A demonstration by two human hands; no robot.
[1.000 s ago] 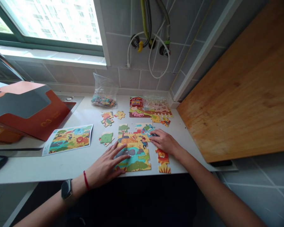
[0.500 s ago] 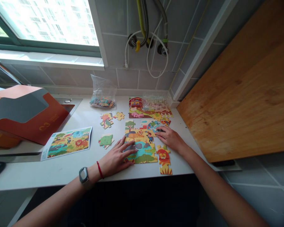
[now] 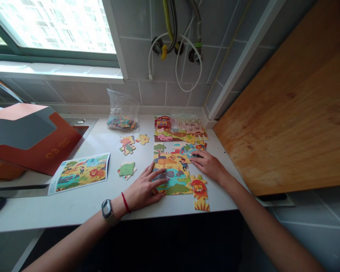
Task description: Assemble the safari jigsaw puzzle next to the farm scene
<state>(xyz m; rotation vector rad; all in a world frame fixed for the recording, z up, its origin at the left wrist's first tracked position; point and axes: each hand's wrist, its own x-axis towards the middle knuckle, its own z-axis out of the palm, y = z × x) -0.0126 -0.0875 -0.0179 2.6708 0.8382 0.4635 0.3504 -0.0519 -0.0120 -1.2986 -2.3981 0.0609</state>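
My left hand [image 3: 146, 187] lies with its fingers spread over the left edge of a partly joined jigsaw puzzle [image 3: 180, 185]. It wears a watch and a red cord at the wrist. My right hand [image 3: 209, 165] rests its stretched fingers on the elephant pieces [image 3: 187, 148] at the puzzle's upper right, partly covering them. Below that hand, a joined strip of lion pieces [image 3: 200, 187] stands along the puzzle's right side. Beyond the fingers lies a small red and orange piece [image 3: 201, 146].
Left of the puzzle are loose green pieces [image 3: 127, 169], red-and-green pieces [image 3: 127, 144] and a yellow piece [image 3: 142, 139]. A picture sheet [image 3: 82, 172], an orange box [image 3: 59, 139], a bag of pieces [image 3: 122, 117] and a farm picture board [image 3: 164, 135] surround them. A wooden panel [image 3: 286, 105] stands right.
Both hands and the joined puzzle have shifted slightly to the right, and the lion strip with them. The loose pieces at the left stay nearly where they were.
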